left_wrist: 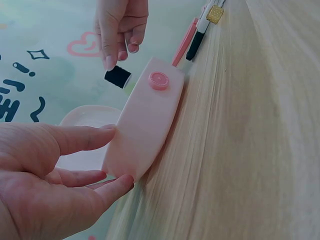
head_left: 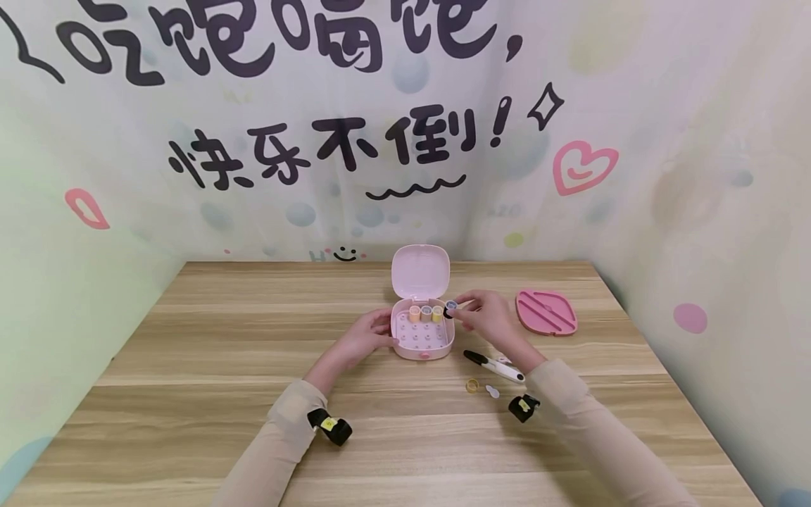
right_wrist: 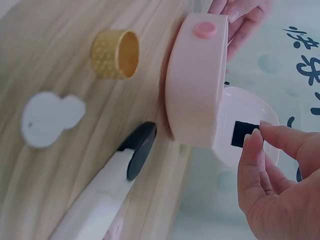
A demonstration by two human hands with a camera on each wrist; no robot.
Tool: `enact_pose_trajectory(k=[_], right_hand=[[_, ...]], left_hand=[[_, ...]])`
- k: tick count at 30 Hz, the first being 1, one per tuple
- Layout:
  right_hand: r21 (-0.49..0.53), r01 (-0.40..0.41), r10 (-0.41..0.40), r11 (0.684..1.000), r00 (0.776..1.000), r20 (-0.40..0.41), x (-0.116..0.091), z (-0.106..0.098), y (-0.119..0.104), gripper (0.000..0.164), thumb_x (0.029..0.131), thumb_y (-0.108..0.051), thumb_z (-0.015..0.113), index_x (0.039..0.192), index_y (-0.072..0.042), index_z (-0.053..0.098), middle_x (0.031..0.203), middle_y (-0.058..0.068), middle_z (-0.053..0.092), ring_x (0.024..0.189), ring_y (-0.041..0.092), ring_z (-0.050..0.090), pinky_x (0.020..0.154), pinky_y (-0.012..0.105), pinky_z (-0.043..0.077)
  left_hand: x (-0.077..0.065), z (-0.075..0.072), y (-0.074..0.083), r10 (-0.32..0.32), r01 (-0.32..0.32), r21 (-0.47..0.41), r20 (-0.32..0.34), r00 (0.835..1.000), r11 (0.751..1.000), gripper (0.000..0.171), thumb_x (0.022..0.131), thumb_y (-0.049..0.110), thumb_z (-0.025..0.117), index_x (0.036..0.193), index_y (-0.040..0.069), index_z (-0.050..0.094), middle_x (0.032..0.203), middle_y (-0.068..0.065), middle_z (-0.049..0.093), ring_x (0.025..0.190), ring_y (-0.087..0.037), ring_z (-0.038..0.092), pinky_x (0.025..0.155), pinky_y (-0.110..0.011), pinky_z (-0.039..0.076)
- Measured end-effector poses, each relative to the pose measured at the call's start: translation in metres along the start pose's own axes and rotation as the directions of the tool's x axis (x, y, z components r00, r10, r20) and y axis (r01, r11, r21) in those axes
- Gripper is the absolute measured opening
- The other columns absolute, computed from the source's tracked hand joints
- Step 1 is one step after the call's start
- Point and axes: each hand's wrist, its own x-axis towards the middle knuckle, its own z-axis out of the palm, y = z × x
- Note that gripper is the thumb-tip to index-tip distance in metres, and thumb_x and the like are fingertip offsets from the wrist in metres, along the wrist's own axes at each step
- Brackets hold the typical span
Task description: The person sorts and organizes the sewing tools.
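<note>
While your right hand (head_left: 486,317) pinches the black spool (right_wrist: 243,134) at the pink box (right_wrist: 196,85)'s right rim, let your left hand (head_left: 364,334)'s spread fingers brace the box, and lower squarely onto a peg (head_left: 427,337).

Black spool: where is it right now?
In the head view, the black spool is pinched by the right hand at the right edge of the open pink box, just right of the yellow spool.
</note>
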Motion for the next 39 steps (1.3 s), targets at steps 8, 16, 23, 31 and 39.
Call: enact_pose_trajectory(k=[8, 16, 23, 31, 39], right_hand=[[0.038, 0.018, -0.018, 0.999, 1.000, 0.007, 0.004, 0.009, -0.010, 0.025, 0.095, -0.007, 0.078, 0.115, 0.006, 0.073, 0.093, 0.022, 0.076, 0.064, 0.015, 0.065, 0.076, 0.046, 0.068], [0.070, 0.026, -0.027, 0.997, 1.000, 0.014, 0.007, 0.017, -0.016, 0.023, 0.093, -0.005, 0.079, 0.112, 0.007, 0.074, 0.086, 0.016, 0.075, 0.061, 0.011, 0.062, 0.073, 0.042, 0.069], [0.076, 0.038, -0.039, 0.996, 0.999, 0.016, 0.009, 0.023, -0.020, 0.022, 0.093, -0.004, 0.080, 0.111, 0.007, 0.074, 0.085, 0.019, 0.075, 0.060, 0.011, 0.062, 0.071, 0.041, 0.069], [0.079, 0.039, -0.041, 0.996, 0.999, 0.025, 0.015, 0.032, -0.020, 0.022, 0.092, -0.004, 0.080, 0.110, 0.006, 0.074, 0.088, 0.024, 0.075, 0.056, 0.009, 0.061, 0.067, 0.039, 0.067], [0.063, 0.039, -0.041, 0.997, 0.999, 0.034, 0.017, 0.040, -0.024, 0.021, 0.092, -0.004, 0.080, 0.110, 0.005, 0.075, 0.086, 0.018, 0.076, 0.060, 0.013, 0.063, 0.058, 0.024, 0.059]], left_hand=[[0.001, -0.001, 0.000, -0.011, 0.010, -0.012, -0.004, 1.000, 1.000, 0.069, 0.094, -0.013, 0.064, 0.156, -0.015, 0.033, 0.159, -0.037, 0.039, 0.149, -0.047, 0.041, 0.122, -0.052, 0.043], [0.000, -0.002, 0.000, -0.004, 0.004, -0.018, -0.006, 1.000, 1.000, 0.070, 0.093, -0.014, 0.063, 0.156, -0.016, 0.033, 0.159, -0.038, 0.039, 0.149, -0.049, 0.041, 0.122, -0.052, 0.043], [0.000, -0.001, 0.000, 0.000, 0.000, -0.027, -0.003, 1.000, 1.000, 0.071, 0.093, -0.015, 0.063, 0.156, -0.016, 0.032, 0.159, -0.038, 0.038, 0.149, -0.049, 0.040, 0.122, -0.052, 0.043], [0.003, 0.000, -0.002, 0.011, -0.011, -0.025, 0.005, 1.000, 1.000, 0.070, 0.092, -0.015, 0.062, 0.155, -0.018, 0.031, 0.158, -0.040, 0.038, 0.149, -0.051, 0.040, 0.121, -0.052, 0.043], [0.002, 0.000, -0.001, 0.032, -0.032, -0.015, 0.025, 0.999, 0.999, 0.070, 0.093, -0.015, 0.062, 0.155, -0.019, 0.030, 0.157, -0.041, 0.038, 0.149, -0.051, 0.040, 0.122, -0.052, 0.043]])
